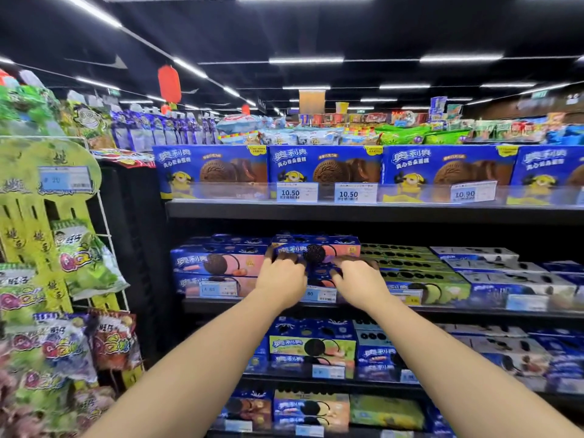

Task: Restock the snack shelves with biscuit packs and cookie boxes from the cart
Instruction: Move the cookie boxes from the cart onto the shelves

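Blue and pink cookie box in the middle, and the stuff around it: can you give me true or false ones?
The left hand and the right hand both touch the blue and pink cardboard cookie box. True.
A long red lantern hangs from the ceiling. True.
The white price tags on the top shelf read 5.00. False: two read 10.50.
The green cardboard cookie boxes sit left of that box. False: they sit on its right.

A blue-and-pink cookie box [328, 249] is gripped at its front edge by the left hand [281, 281] and the right hand [358, 282], atop stacked boxes [218, 263] on the second shelf [474, 311]; price tags [297, 192] are clipped above.
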The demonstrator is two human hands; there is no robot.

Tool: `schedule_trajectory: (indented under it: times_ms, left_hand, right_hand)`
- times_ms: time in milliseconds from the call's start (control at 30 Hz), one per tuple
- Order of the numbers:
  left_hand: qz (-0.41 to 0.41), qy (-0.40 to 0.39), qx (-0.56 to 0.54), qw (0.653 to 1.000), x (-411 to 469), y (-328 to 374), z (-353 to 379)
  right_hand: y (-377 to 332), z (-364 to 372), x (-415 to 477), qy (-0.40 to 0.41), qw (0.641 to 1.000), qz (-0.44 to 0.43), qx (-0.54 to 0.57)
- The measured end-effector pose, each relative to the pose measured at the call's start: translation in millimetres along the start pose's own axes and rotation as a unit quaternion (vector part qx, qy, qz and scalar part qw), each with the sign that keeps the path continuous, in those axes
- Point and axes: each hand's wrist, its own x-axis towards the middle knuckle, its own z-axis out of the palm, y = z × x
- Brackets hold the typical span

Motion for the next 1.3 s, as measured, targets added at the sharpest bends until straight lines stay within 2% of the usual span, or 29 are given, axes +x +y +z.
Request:
schedule_trajectory:
  times_ms: [100, 267, 367, 433, 533, 667, 800, 933, 1033, 1133, 1300]
  left_hand:
    - [0.008, 0.005, -0.005, 1.000, -8, 8, -2]
    - [0.051, 0.107, -0.043, 0.992, -45, 22, -1]
    - [0.088, 0.163, -0.082, 0.979, -87, 35, 10]
    - [0.090, 0.155, -0.095, 0.979, -120, 47, 27]
    - [0.067, 0.113, -0.112, 0.985, -171, 65, 62]
    - [0.057, 0.021, -0.114, 0.992, -237, 85, 123]
    - [0.036, -0.116, -0.116, 0.986, -306, 106, 183]
    - [0.036, -0.233, -0.125, 0.964, -377, 125, 246]
    - [-0.011, -0.322, -0.162, 0.933, -437, 141, 297]
    - [-0.046, -0.408, -0.166, 0.896, -498, 164, 351]
    - [-0.045, -0.514, -0.185, 0.836, -581, 196, 425]
  right_hand:
    - [-3, -1, -8, -0.015, 1.000, -0.002, 0.005]
    - [-2, 2, -46, 0.105, 0.991, -0.084, -0.027]
    - [-1, 16, -93, 0.136, 0.979, -0.152, -0.012]
    - [-1, 33, -128, 0.124, 0.979, -0.164, -0.002]
    - [3, 72, -179, 0.060, 0.981, -0.185, -0.008]
    - [13, 138, -241, -0.087, 0.979, -0.182, -0.009]
    - [25, 212, -306, -0.194, 0.971, -0.137, 0.011]
    - [39, 289, -380, -0.301, 0.948, -0.077, 0.069]
    - [51, 349, -441, -0.395, 0.911, 0.012, 0.116]
    - [60, 406, -505, -0.492, 0.846, 0.135, 0.152]
    - [75, 482, -587, -0.569, 0.747, 0.287, 0.188]
